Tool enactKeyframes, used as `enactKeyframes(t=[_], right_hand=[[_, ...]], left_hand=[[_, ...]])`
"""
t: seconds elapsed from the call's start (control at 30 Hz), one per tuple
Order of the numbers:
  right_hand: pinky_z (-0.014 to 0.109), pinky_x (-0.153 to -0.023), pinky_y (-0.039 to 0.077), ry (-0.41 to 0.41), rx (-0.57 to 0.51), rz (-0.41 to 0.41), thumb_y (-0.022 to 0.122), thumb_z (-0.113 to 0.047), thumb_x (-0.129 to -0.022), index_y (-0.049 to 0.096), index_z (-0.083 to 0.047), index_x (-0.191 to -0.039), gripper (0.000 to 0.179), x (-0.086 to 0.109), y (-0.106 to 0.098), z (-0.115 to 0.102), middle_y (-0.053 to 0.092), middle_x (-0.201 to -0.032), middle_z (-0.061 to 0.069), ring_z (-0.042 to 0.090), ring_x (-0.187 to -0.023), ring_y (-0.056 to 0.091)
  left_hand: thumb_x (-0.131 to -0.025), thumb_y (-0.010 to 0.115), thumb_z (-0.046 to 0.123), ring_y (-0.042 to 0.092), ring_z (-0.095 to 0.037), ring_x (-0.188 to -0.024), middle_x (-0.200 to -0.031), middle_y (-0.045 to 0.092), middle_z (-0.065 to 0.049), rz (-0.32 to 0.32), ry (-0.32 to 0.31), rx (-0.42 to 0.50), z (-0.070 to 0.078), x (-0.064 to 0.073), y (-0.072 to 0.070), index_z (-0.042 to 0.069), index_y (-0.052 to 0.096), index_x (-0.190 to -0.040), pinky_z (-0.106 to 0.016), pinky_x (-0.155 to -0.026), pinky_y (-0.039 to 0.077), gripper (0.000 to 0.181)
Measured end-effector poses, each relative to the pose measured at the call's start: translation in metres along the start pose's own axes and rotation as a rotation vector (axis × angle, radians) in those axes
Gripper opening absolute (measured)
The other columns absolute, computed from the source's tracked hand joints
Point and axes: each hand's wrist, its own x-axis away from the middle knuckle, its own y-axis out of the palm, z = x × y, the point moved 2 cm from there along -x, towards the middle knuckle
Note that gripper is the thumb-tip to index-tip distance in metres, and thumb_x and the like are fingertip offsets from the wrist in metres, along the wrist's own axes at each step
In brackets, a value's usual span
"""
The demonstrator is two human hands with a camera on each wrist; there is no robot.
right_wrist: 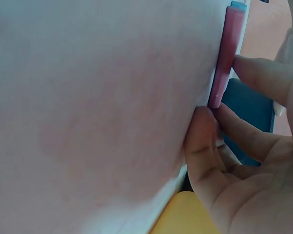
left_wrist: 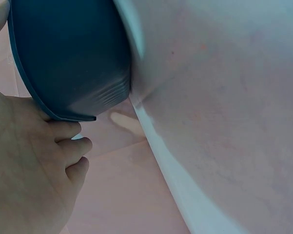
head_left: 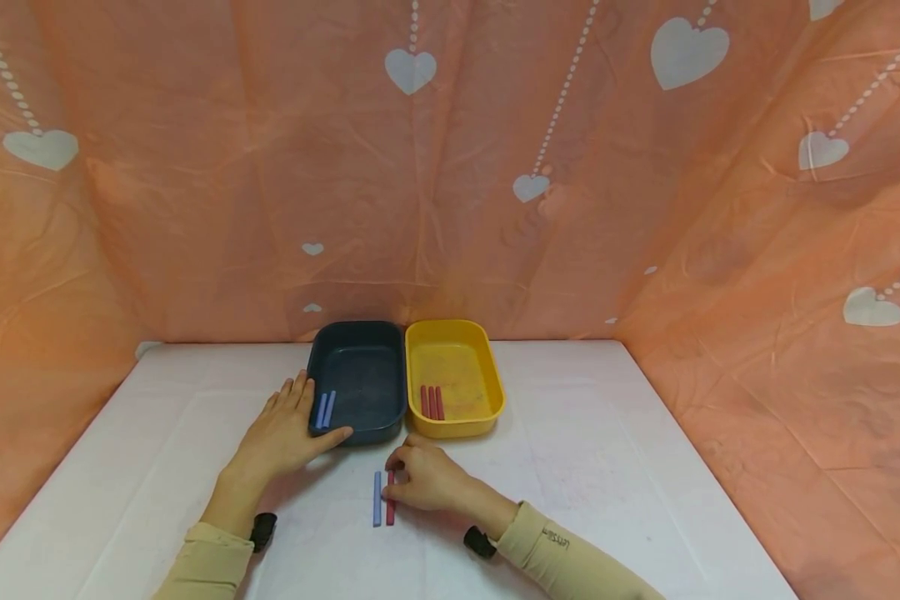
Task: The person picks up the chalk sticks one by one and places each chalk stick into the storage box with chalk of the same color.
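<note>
The right hand (head_left: 429,479) is the nearer one to the red stick (head_left: 390,513), which lies on the tabletop (head_left: 585,458) between the trays and the near side. The stick's long axis runs from the near side toward the far edge, and the hand comes at it from the right, across that axis. The thumb tip rests against the stick partway along, while the other fingers curl in at its far end. They hold it lightly, little parted; how firm the pinch is, I cannot tell. The near end sticks out free of the fingers.

Just to the left, parallel and with a narrow gap, lies a blue stick (head_left: 377,500), so the thumb sits close to it.

The left hand (head_left: 281,437) is farther off, its fingers extended along the left side of the dark blue tray (head_left: 367,379) and its thumb over the near rim; it holds no stick. Two blue sticks (head_left: 330,408) lie in that tray. The yellow tray (head_left: 461,367) stands beside it at the tabletop's far edge, with three red sticks (head_left: 431,403) inside; its near left corner is beyond the red stick and slightly right.
</note>
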Motion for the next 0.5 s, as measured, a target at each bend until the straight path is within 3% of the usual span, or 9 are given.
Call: enactKeyframes(t=[0.5], right_hand=[[0.017, -0.072, 0.041, 0.021, -0.031, 0.000, 0.088, -0.032, -0.085, 0.077, -0.012, -0.103, 0.029, -0.0003, -0.0001, 0.0018, 0.056, -0.091, -0.009, 0.003, -0.081, 0.046]], left_hand=[[-0.089, 0.063, 0.073, 0.020, -0.057, -0.151, -0.164, 0.019, -0.038, -0.002, -0.004, -0.003, 0.0004, 0.0004, 0.0002, -0.020, 0.025, -0.154, -0.066, -0.123, 0.018, 0.120]])
